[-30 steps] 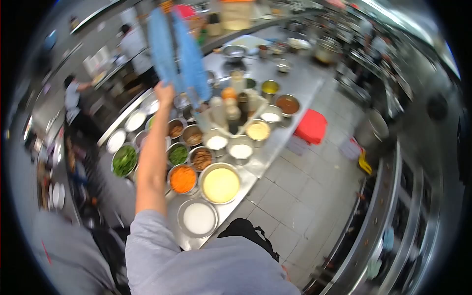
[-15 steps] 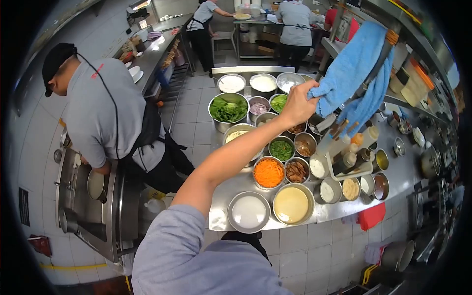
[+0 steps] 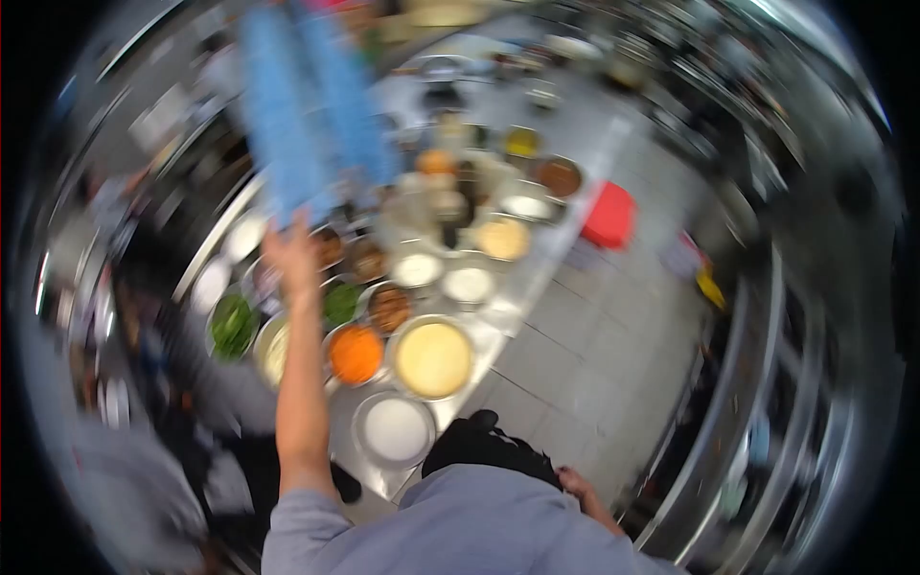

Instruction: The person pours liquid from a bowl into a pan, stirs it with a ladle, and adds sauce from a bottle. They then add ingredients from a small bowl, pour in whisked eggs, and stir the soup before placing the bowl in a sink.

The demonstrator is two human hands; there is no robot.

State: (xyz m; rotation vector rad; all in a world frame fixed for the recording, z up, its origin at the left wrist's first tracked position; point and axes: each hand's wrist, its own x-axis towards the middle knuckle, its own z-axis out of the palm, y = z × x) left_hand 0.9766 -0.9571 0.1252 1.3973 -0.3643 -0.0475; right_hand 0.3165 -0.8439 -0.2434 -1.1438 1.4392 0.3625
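My left arm reaches out over the table of food pans. Its hand (image 3: 292, 257), smeared by motion, is closed at the lower end of a hanging blue towel (image 3: 287, 115). Below and around that arm stand pans of green leaves (image 3: 232, 326), shredded carrot (image 3: 356, 356), chopped greens (image 3: 341, 303) and brown cooked pieces (image 3: 390, 308). Closer to my body are a pan of yellow liquid (image 3: 433, 357) and a pan of white liquid (image 3: 394, 430). Down by my right hip, my right hand (image 3: 577, 482) is at the edge of my black apron (image 3: 489, 446); its fingers are mostly hidden.
Squeeze bottles (image 3: 447, 203) cluster past the pans, with white and tan fillings (image 3: 502, 239) beside them. A red container (image 3: 609, 216) sits beyond the table's right edge. Metal shelving (image 3: 728, 412) runs along the right. A co-worker in grey (image 3: 134, 479) is at lower left.
My view has swung right and blurred, so the table and towel appear farther left. My left hand remains at the towel's end. My right hand has come into view by my hip.
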